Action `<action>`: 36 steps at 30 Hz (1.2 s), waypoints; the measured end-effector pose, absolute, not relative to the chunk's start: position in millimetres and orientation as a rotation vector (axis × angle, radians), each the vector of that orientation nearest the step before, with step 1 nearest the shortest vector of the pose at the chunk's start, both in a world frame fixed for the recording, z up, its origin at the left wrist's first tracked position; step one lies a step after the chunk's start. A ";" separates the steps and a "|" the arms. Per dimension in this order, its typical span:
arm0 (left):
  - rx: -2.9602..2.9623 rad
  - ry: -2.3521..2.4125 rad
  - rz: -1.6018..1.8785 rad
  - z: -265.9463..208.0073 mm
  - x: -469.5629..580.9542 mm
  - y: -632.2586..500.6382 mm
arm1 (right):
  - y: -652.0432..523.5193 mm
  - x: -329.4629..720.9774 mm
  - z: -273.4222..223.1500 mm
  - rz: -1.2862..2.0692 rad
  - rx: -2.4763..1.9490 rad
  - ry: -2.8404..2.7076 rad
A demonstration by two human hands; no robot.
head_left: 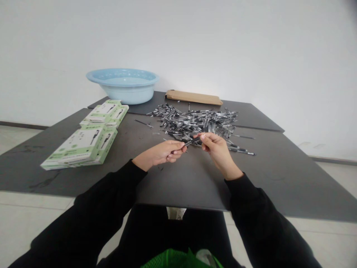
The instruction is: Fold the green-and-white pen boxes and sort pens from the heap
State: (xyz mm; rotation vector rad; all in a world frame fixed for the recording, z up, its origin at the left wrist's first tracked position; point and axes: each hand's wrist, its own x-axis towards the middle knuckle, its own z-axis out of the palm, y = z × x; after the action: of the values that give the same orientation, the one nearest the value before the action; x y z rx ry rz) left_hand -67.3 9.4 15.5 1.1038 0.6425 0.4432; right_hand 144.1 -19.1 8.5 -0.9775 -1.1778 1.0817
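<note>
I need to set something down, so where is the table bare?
The widest bare patch of table lies right of the pen pile and the right sleeve. A smaller one lies between the boxes and the left hand. It is crowded where the pile spreads mid-table, and at left, from the boxes back to the basin.

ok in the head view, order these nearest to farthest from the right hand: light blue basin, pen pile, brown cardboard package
1. pen pile, just beyond the right hand
2. brown cardboard package, behind the pile
3. light blue basin, far back, to the left
</note>
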 end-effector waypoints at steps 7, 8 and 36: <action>1.293 0.716 0.598 8.5 -63.8 12.0 | -19.8 141.8 10.7 1.059 -1.005 -1.146; 1.283 0.712 0.598 8.2 -64.0 12.3 | -19.6 142.1 10.5 1.059 -1.007 -1.147; 1.318 0.669 0.548 2.4 -63.8 13.3 | -19.0 138.8 6.5 0.920 -1.050 -1.206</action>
State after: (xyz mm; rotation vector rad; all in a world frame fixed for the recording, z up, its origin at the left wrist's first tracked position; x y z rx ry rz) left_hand -63.8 13.3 2.4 1.3184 0.6686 0.5483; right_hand 138.8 -19.0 6.5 -1.0497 -1.2056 0.9199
